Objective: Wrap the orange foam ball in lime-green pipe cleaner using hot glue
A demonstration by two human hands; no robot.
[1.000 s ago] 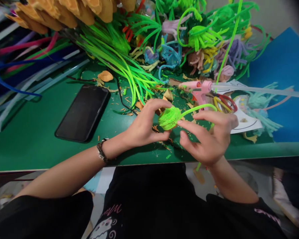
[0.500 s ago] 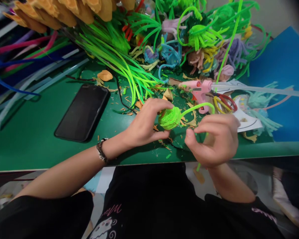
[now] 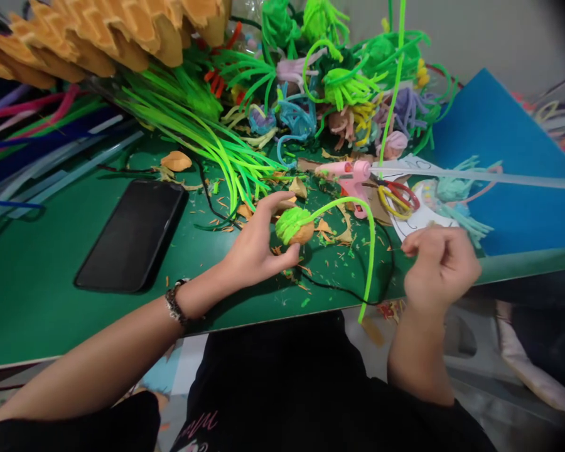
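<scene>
My left hand (image 3: 266,242) curves its thumb and fingers around a small ball (image 3: 292,226) wrapped in bright green pipe cleaner. A bare tan patch shows on the ball's right side. From it a long pipe cleaner tail (image 3: 370,251) arcs right and drops past the table's front edge. My right hand (image 3: 442,267) is raised at the right, away from the ball, its fingers pinched together; whatever is between them, if anything, is too small to make out. Behind the ball lies a pink glue gun (image 3: 355,179) with a long clear glue stick (image 3: 475,174) in its back.
A black phone (image 3: 132,235) lies left of my left arm. Green pipe cleaners (image 3: 207,144), fuzzy pompom-like pieces (image 3: 343,88) and an orange egg carton (image 3: 113,31) crowd the back. Yellow-and-red-handled scissors (image 3: 398,199) rest on cut paper near a blue sheet (image 3: 513,150). Scraps litter the green table.
My right hand has moved right, away from the ball and its green tail. The ball has turned, so its bare tan patch now faces right. The view has shifted somewhat.
</scene>
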